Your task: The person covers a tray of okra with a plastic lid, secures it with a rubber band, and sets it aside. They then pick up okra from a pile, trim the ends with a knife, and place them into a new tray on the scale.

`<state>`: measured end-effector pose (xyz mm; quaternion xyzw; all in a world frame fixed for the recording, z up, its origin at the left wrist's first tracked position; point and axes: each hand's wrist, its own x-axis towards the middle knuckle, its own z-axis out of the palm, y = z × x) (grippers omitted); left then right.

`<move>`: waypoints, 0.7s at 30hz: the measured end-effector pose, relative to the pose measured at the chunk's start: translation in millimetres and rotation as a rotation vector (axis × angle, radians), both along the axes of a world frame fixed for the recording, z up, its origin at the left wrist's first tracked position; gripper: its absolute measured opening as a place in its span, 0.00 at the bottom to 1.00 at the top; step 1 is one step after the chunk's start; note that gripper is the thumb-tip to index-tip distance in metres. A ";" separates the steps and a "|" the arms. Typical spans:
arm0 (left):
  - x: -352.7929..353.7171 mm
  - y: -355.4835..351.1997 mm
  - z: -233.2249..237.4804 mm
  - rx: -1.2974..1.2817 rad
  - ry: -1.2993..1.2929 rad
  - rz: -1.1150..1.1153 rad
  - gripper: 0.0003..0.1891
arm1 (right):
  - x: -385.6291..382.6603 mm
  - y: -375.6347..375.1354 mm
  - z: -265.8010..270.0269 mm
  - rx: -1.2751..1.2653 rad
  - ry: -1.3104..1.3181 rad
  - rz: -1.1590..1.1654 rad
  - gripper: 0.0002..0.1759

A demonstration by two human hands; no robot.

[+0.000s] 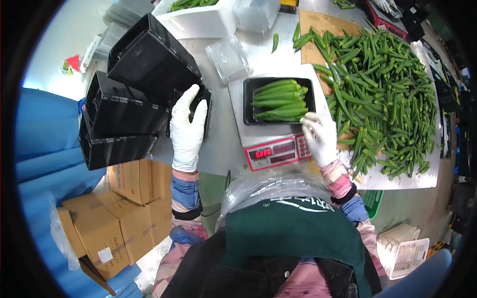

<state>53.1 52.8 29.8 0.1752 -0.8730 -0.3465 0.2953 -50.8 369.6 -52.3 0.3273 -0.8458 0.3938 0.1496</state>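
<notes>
**While One Tray Is Weighed, Most Okra Lies Loose**

As far as the view shows, one black tray [248, 107] of okra [279, 99] sits filled on the scale [278, 149], whose display is lit. The right hand [320, 136] rests at the tray's near right corner with fingers curled; whether it grips cannot be determined. The left hand [188, 126] lies flat, fingers extended, on an empty tray [201, 97] left of the scale, beside the tray stack [144, 54]. Judged from this, most work is left: the loose okra pile [387, 89] right of the scale is not yet packed. Clear lids [228, 59] lie behind the scale, and nothing blocks either hand.

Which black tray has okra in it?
The tray on the scale, by the right hand. It holds green okra; the stacked trays by the left hand show none.
</notes>
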 end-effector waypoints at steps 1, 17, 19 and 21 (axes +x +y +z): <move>-11.3 -3.1 4.6 0.069 0.009 -0.029 0.20 | 0.3 -6.4 3.5 0.031 -0.004 0.026 0.15; -309.8 -89.6 -33.1 0.184 -0.273 -0.471 0.16 | -11.6 -24.4 4.7 0.223 -0.132 0.157 0.20; -326.9 -96.5 -51.6 -0.014 -0.463 -0.403 0.18 | -13.1 -24.9 5.4 0.207 -0.150 0.155 0.19; -327.5 -104.3 -75.2 -0.147 -0.585 -0.249 0.30 | -14.9 -25.0 3.9 0.178 -0.156 0.157 0.19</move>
